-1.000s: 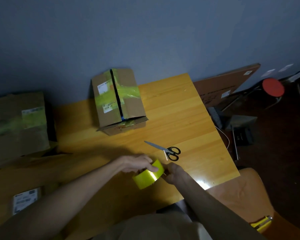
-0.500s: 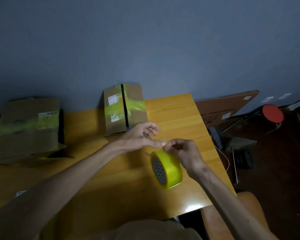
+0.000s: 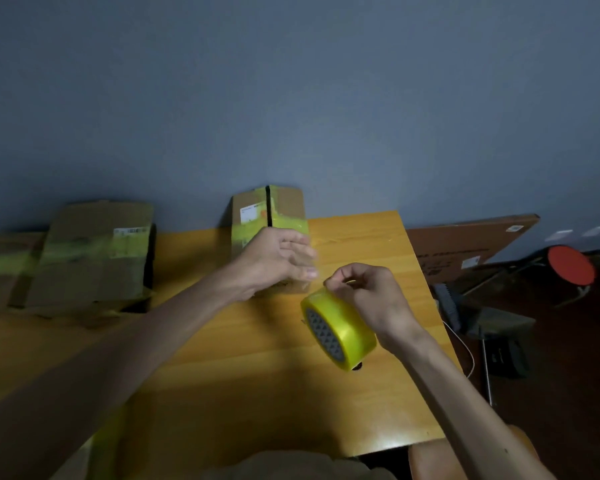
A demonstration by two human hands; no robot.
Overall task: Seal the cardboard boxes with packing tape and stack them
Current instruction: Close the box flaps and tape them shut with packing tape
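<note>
Since the earlier frame the left hand (image 3: 278, 258) has drawn away from the tape roll (image 3: 338, 332), fingers loosely spread. The right hand (image 3: 368, 299) pinches the roll's rim above the table (image 3: 222, 375). Behind, the small box (image 3: 284, 209) and the large box (image 3: 97, 251) stand apart, unstacked, and fresh sealing seemingly hasn't started.

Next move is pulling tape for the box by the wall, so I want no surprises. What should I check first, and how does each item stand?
1. Tape roll held by right hand: ok, fingers pinch at its top edge.
2. Tape end peeled free: cannot tell, too blurred.
3. Left hand free to take the end: ok, open, holding nothing.
4. Box flaps closed: ok, they meet at a dark seam.
5. Scissors located: cannot tell, only a dark bit shows under the roll.
</note>
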